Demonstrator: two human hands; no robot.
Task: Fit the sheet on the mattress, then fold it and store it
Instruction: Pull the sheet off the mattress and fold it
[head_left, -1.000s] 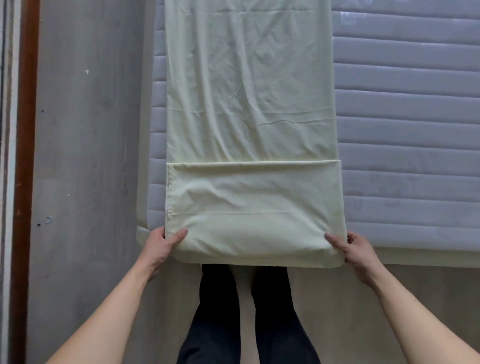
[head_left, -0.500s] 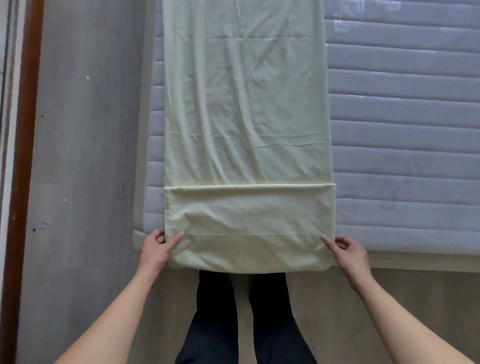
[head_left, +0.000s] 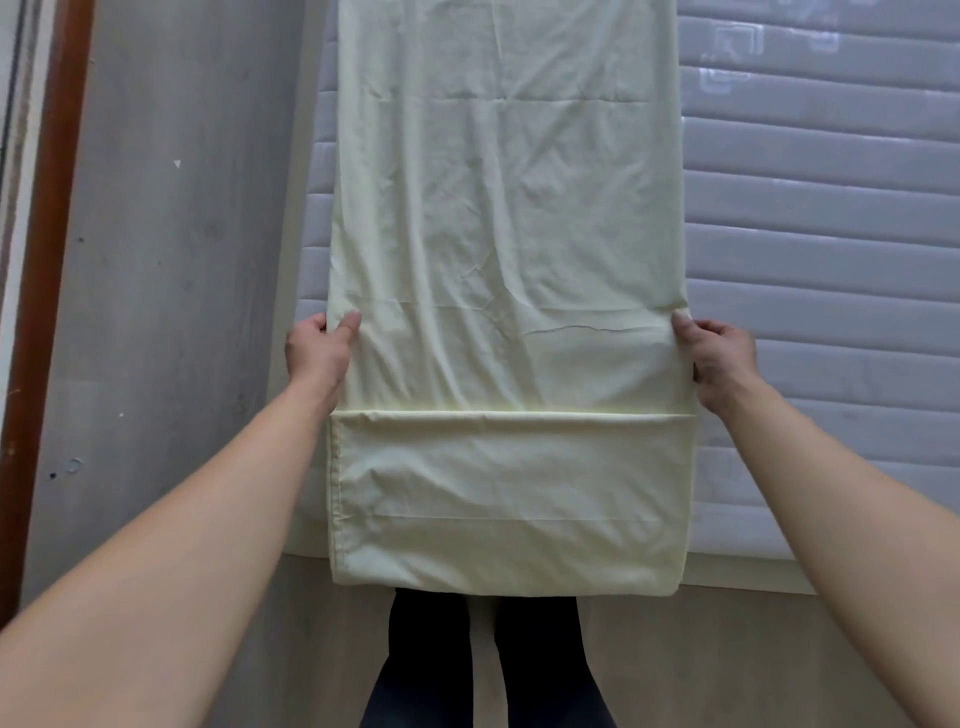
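A pale yellow sheet (head_left: 506, 234), folded into a long narrow strip, lies on the grey quilted mattress (head_left: 821, 260) and runs away from me. Its near end is folded over into a flap (head_left: 506, 499) that overhangs the mattress's front edge. My left hand (head_left: 319, 351) grips the strip's left edge just beyond the flap, thumb on top. At the same height, my right hand (head_left: 719, 358) grips the right edge, thumb on top and fingers curled under the cloth.
Grey floor (head_left: 166, 312) runs along the left of the mattress, bounded by a brown wooden frame (head_left: 49, 234) at far left. My legs in dark trousers (head_left: 483, 665) stand at the mattress's front edge.
Both hands left the near corners of the folded flap and moved forward along the strip's edges. They now grip the sheet beyond the fold line. The flap stayed in place.
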